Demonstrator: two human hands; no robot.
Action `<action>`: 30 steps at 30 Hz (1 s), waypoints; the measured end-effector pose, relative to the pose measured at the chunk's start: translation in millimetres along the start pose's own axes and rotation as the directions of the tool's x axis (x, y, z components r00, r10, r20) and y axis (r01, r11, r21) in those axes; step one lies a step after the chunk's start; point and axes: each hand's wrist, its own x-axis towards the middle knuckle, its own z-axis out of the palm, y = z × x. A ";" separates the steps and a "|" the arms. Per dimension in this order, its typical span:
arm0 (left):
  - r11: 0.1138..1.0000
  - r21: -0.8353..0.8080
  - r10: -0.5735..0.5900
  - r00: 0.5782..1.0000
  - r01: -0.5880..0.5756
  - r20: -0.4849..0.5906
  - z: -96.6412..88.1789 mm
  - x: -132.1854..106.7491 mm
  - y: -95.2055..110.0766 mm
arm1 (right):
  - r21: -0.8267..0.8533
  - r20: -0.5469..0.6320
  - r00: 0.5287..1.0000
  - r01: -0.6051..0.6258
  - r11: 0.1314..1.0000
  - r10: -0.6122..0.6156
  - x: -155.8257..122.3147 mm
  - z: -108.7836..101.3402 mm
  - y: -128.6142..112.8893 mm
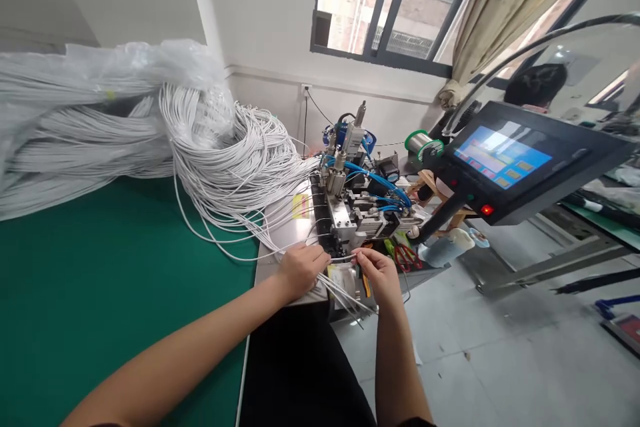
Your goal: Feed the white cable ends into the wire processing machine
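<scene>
My left hand [302,269] is closed around white cables at the near edge of the machine's metal plate [293,232]. Several loose cable ends [347,300] stick out below that hand to the right. Between my two hands runs one white cable [343,258], its tip pinched by the thumb and fingers of my right hand [379,270]. Just beyond the hands stands a bench machine [343,220] with metal blocks and blue air tubes. Cables from a large coiled bundle [240,153] lead across the plate toward it.
At left, a green tabletop [125,307] carries plastic-wrapped cable bundles [90,127]. A touch screen [505,153] hangs at right on an arm. Red-handled scissors [407,257] and a green solder wire spool [423,145] are near the machine. Another person's head [537,85] shows behind the screen.
</scene>
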 end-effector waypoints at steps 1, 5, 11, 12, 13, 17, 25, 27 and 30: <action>1.000 0.000 -0.010 1.000 0.010 0.023 -0.7 0.3 0.0 | -0.039 0.017 1.000 -0.002 0.999 0.003 2.5 -2.1 -1.3; 1.000 -0.002 -0.028 0.994 0.028 0.107 -3.6 0.8 0.2 | -0.342 0.020 0.998 0.059 0.938 -0.056 11.6 -6.9 -1.9; 0.998 -0.008 -0.064 0.984 0.066 0.167 -5.3 1.6 1.9 | -0.409 0.037 0.998 0.069 0.910 -0.058 21.9 -6.0 14.7; 0.997 -0.007 -0.070 0.982 0.073 0.177 -5.2 1.9 2.3 | -0.383 0.036 0.998 0.060 0.922 -0.049 23.4 -5.2 17.4; 0.997 -0.003 -0.078 0.979 0.080 0.189 -4.9 2.1 2.6 | -0.355 0.039 0.998 0.056 0.933 -0.045 24.8 -4.2 19.7; 0.993 0.024 -0.116 0.963 0.114 0.241 -2.5 3.4 3.9 | -0.227 0.072 0.996 0.064 0.972 -0.049 28.2 0.6 25.8; 0.989 0.120 -0.127 0.911 0.087 0.392 -4.0 12.1 7.9 | 0.028 0.101 0.993 -0.063 0.998 0.060 32.3 11.0 40.3; 0.986 0.142 -0.136 0.898 0.083 0.418 -5.8 14.9 9.4 | 0.076 0.098 0.992 -0.087 0.993 0.079 33.5 12.7 43.4; 0.983 0.158 -0.154 0.877 0.091 0.456 -7.1 18.6 10.8 | 0.141 0.102 0.990 -0.113 0.983 0.099 34.1 13.6 48.1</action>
